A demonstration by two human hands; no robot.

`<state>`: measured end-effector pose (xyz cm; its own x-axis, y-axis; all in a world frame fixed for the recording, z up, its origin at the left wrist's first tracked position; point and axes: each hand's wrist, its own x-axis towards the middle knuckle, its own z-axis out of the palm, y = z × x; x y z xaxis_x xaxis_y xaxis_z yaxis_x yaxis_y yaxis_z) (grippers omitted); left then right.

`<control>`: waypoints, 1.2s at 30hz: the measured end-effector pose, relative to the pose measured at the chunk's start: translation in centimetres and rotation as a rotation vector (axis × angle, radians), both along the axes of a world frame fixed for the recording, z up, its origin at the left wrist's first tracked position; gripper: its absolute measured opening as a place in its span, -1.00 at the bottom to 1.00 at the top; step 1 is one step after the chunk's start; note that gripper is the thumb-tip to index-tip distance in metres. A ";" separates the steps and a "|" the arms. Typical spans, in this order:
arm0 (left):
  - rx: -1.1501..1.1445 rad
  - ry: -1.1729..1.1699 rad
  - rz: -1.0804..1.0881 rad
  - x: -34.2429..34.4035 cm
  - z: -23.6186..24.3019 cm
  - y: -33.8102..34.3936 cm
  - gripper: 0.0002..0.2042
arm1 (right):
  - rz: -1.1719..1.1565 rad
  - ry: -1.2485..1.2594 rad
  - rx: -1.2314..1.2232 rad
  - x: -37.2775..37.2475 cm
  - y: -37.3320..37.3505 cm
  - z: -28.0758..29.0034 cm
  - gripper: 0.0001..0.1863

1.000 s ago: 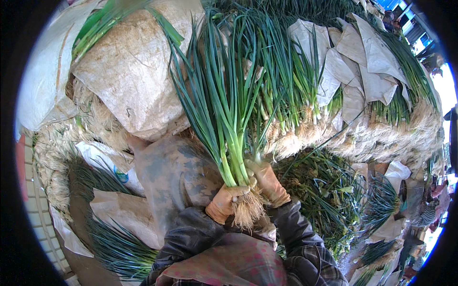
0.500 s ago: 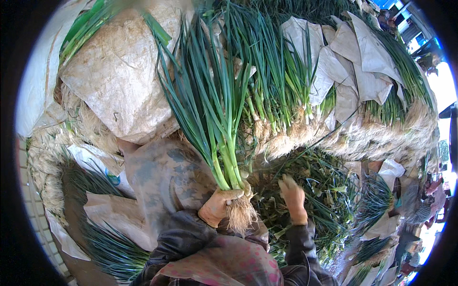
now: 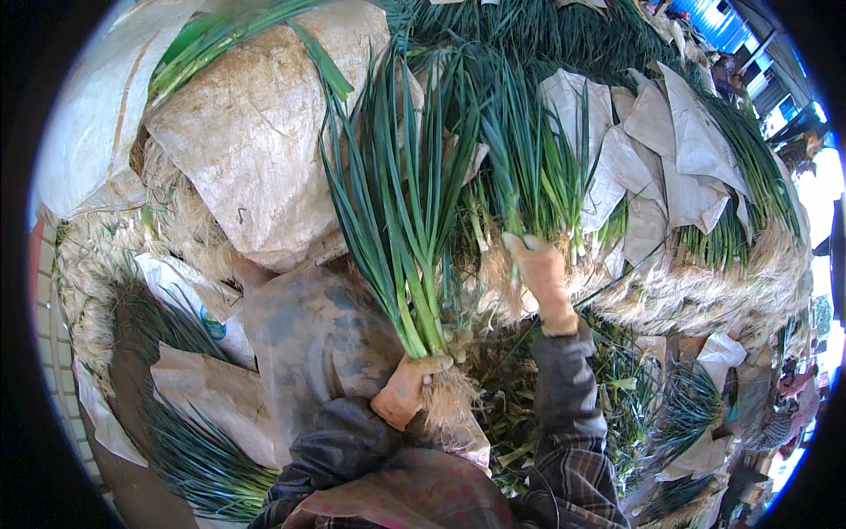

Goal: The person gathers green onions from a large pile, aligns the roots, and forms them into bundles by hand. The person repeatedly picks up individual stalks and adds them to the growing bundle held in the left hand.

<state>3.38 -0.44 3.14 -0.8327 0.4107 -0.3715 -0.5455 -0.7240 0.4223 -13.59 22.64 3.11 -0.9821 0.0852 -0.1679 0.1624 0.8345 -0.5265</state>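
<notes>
A bunch of green onions stands nearly upright over my lap, its leaves fanning away from me and its pale roots hanging down. My left hand, in a dirty glove, is closed round the white stems just above the roots. Farther out and to the right, my gloved right hand is closed on more green onions at the front of the heap. Its fingertips are partly hidden among the stalks there.
White and tan sacking covers the heap at the upper left. More sheets lie over onions at the upper right. Leaf trimmings pile up at my right. Bundled onions rest at lower left, beside a sheet.
My right hand has reached forward from above the trimmings to the onion heap and closed on stalks there. The left hand keeps its bunch in nearly the same place.
</notes>
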 end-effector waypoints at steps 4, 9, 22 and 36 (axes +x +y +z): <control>-0.077 -0.050 -0.069 -0.7 0.7 0.9 -0.65 | -0.029 0.191 -0.374 7.1 -1.7 -1.2 -0.59; 0.096 -0.027 -0.116 -1.0 -0.7 1.0 -0.68 | -0.124 0.568 -0.171 9.4 -6.3 -4.5 -0.55; 0.146 -0.150 0.104 0.1 -0.8 -1.0 -0.61 | -0.274 0.546 -0.492 18.2 -1.2 2.1 -0.80; 0.213 0.007 0.094 -0.3 -1.5 -1.0 -0.60 | 0.051 -0.132 -0.972 5.8 -7.7 -0.7 -0.57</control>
